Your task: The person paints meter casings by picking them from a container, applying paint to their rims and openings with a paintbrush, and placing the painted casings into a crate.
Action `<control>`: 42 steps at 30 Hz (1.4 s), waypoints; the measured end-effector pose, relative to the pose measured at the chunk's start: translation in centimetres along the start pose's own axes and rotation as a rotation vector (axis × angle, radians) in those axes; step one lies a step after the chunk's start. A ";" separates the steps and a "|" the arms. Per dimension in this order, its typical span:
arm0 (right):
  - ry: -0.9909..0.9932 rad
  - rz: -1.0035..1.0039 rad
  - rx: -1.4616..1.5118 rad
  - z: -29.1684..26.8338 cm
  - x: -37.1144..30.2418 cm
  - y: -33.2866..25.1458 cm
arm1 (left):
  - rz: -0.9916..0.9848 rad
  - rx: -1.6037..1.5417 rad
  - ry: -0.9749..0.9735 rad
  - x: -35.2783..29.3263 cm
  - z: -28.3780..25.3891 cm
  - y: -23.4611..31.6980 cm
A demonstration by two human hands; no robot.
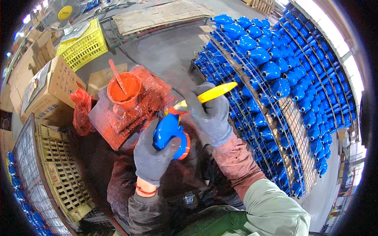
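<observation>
My left hand [150,159], in a grey glove, is wrapped round a glossy blue casting [167,131]. Orange-red paint shows on the round flange at its lower right and on its upper end. In my grey-gloved right hand [214,118] is a paintbrush [217,92] with a yellow handle, gripped near its lower part. The brush's tip points left and lies at the casting's upper end; I cannot tell exactly where it touches. Beyond my left hand stands a pot of orange-red paint [136,89] with a paint-coated stick [116,75] leaning in it.
Paint-smeared cardboard [114,131] lies under the pot, beside a red plastic bag [81,112]. Racks of several blue castings [271,70] rise close on my right. A cardboard box [59,88], yellow crate [84,47], cream crate [59,169] and fan [65,12] stand at left.
</observation>
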State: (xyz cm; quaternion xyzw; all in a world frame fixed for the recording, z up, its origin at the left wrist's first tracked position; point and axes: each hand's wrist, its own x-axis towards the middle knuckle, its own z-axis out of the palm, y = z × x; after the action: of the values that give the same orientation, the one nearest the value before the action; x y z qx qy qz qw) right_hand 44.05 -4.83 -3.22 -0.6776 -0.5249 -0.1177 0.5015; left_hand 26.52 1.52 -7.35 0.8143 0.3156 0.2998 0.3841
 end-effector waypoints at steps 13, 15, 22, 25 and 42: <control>0.147 0.626 1.269 3.2 -1.3 1.0 | -0.650 -1.848 -0.271 -1.0 0.4 -1.5; 0.134 0.790 1.609 4.9 -2.4 1.0 | -0.559 -2.069 -0.480 -2.2 1.5 -3.0; 0.386 1.931 1.619 4.1 -0.3 -3.4 | -0.468 -2.760 -1.108 0.0 4.6 0.7; 0.082 1.466 1.753 4.4 -0.7 -0.1 | -0.593 -2.567 -0.955 -1.4 3.4 -0.7; -0.128 -0.193 0.049 -1.5 4.4 -6.5 | 0.011 0.206 0.126 -0.4 -2.4 3.0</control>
State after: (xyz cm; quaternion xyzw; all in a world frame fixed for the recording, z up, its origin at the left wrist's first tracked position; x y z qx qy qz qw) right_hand 41.02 -3.75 4.09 -0.6176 -0.6213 -0.1090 0.4697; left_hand 25.36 0.79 -3.75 0.8306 0.3637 0.3186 0.2762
